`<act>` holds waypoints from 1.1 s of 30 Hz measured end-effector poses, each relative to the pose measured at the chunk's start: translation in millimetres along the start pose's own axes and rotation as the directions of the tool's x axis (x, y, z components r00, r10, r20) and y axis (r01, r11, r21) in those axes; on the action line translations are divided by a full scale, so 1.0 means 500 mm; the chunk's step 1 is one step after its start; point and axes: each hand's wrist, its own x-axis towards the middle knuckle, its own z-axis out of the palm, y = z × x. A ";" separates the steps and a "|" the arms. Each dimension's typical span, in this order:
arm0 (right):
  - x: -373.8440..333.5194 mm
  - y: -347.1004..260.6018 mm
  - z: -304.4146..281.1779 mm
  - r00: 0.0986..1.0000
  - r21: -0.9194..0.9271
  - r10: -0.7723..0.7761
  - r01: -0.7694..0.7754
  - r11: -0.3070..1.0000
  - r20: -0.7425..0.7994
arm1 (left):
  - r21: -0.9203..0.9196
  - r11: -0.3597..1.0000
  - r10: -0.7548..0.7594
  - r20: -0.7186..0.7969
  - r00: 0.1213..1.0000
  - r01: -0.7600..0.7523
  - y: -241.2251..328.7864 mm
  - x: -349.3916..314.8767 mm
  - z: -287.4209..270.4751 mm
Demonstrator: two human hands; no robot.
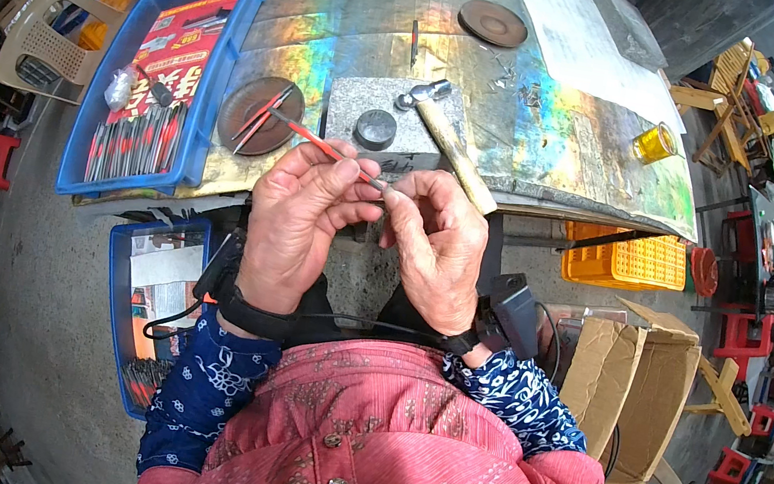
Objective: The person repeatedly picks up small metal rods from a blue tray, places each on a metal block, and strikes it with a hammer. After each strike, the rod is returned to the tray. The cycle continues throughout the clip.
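Above the table's near edge, my left hand (pixel 295 212) pinches a slim red-and-black tool (pixel 320 142), pen-like in shape, whose exact kind I cannot make out. Its red part slants up to the left, towards a brown round dish (pixel 267 137). The fingertips of my right hand (pixel 435 245) close on the tool's dark end and hide its tip. Similar thin red and black pieces (pixel 259 120) lie in the dish. Just beyond my hands are a stone block (pixel 350 94), a dark round puck (pixel 375 129) and a hammer (pixel 449 140) with a worn handle.
At the left, a blue tray (pixel 236 46) holds many similar tools and a red printed package. Farther back lie another brown dish (pixel 492 24) and one slim tool (pixel 414 44). A yellow cup (pixel 655 143) stands at right. A cardboard box (pixel 606 363) sits beside my right arm.
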 end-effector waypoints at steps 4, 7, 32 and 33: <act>0.002 0.010 0.007 0.999 -0.054 -0.034 0.032 0.998 -0.034 | 0.070 0.994 0.090 -0.028 0.996 -0.088 -0.011 -0.002 0.009; 0.004 0.014 0.007 0.998 -0.121 -0.051 0.048 0.992 -0.024 | 0.085 0.993 0.085 -0.055 0.995 -0.080 -0.014 0.000 0.003; 0.077 0.030 -0.124 0.955 -0.842 -0.220 0.282 0.459 0.200 | 0.576 0.762 0.325 0.054 0.944 -0.295 0.001 0.143 -0.023; 0.075 0.034 -0.124 0.967 -0.842 -0.169 0.248 0.478 0.189 | 0.597 0.745 0.331 0.059 0.942 -0.299 -0.001 0.144 -0.021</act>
